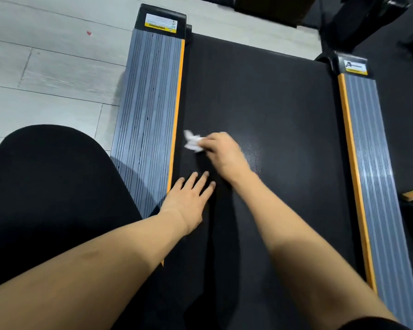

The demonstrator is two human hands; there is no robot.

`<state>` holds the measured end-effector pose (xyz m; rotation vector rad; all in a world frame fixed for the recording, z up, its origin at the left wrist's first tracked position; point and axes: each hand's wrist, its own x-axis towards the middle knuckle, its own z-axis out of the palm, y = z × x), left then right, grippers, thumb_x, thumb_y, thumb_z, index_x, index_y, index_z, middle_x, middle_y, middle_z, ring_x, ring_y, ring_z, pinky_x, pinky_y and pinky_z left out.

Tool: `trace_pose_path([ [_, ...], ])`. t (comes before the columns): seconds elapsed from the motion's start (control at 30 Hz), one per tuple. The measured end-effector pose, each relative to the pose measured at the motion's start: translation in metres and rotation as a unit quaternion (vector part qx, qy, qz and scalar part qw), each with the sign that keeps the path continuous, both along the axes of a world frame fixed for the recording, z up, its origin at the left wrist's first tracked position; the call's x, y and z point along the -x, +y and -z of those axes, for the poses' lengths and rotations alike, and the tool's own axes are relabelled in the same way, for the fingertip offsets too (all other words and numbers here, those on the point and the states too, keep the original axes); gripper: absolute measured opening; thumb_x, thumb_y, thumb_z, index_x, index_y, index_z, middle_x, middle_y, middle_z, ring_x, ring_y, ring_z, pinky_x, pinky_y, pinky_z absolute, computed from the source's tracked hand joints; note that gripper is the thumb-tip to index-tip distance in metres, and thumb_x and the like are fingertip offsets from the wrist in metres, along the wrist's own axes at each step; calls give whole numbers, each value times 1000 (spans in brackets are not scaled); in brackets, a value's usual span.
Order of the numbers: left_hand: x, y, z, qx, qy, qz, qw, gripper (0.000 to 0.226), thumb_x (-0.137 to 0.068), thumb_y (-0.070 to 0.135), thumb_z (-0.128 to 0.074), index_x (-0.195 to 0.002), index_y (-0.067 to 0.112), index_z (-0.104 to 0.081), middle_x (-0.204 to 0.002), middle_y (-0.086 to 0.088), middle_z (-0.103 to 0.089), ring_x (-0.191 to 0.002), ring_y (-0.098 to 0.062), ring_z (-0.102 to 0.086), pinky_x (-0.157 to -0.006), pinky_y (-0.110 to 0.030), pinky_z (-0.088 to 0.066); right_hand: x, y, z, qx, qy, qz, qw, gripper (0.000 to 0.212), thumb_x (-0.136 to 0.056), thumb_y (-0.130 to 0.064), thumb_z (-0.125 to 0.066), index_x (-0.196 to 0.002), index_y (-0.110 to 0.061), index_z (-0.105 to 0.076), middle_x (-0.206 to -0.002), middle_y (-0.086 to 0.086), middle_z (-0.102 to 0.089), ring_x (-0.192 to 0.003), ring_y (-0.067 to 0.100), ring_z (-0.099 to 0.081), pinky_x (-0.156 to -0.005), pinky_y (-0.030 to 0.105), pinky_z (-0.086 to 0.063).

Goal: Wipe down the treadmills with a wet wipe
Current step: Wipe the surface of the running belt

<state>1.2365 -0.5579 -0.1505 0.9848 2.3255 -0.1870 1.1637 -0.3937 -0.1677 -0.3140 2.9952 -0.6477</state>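
A treadmill fills the view, its black belt (pixel 272 103) running between two grey ribbed side rails with yellow edges. My right hand (pixel 222 151) holds a crumpled white wet wipe (pixel 193 142) against the belt's left part, close to the left rail (pixel 150 103). My left hand (pixel 190 197) lies flat on the belt just below it, fingers straight and spread, with its wrist over the rail's yellow edge.
The right rail (pixel 365 151) runs down the right side. Light wood-look floor (pixel 45 67) lies to the left, black rubber flooring (pixel 403 91) to the right. My black-clad knee (pixel 53 186) is at lower left. Dark equipment stands at the top right.
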Motion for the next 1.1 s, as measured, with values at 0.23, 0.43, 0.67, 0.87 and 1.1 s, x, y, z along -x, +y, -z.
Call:
trace_pose_path([
  [0.23, 5, 12, -3, -44, 51, 2, 998, 74, -104, 38, -43, -162, 14, -4, -169, -16, 5, -156, -37, -2, -126, -51, -9, -39, 139, 9, -105, -18, 496, 862, 37, -84, 2, -40, -97, -7, -74, -82, 18, -59, -83, 41, -56, -63, 37, -38],
  [0.43, 6, 13, 2, -27, 44, 11, 999, 75, -101, 38, -43, -162, 16, -4, -169, -16, 1, -156, -37, 0, -126, -50, -6, -8, -24, 0, 20, 5, 189, 982, 21, -84, -4, -57, -89, -9, -77, -84, 13, -70, -74, 28, -56, -67, 35, -48],
  [0.67, 8, 19, -2, -33, 56, 28, 997, 77, -105, 49, -36, -163, 18, 3, -169, -17, 12, -156, -39, 1, -125, -53, -10, -27, 79, -12, 37, 11, 213, 976, 22, -83, 1, -58, -92, -3, -77, -89, 11, -74, -80, 16, -61, -72, 17, -40],
  [0.87, 35, 32, 10, -10, 75, 45, 996, 107, -90, 81, -37, -156, 28, 28, -165, -14, 28, -155, -38, 16, -123, -60, -2, -74, 249, -6, -61, -12, 610, 790, 35, -92, -4, -49, -116, -10, -73, -108, 16, -71, -101, 37, -67, -84, 37, -50],
  [1.1, 48, 25, 24, 20, 59, 27, 998, 116, -80, 93, -27, -146, 29, 43, -160, -6, 41, -151, -39, 27, -123, -59, 4, -22, 78, -2, 52, -6, 327, 944, 25, -93, -19, -56, -103, -8, -77, -101, 14, -74, -78, 12, -55, -70, 13, -39],
])
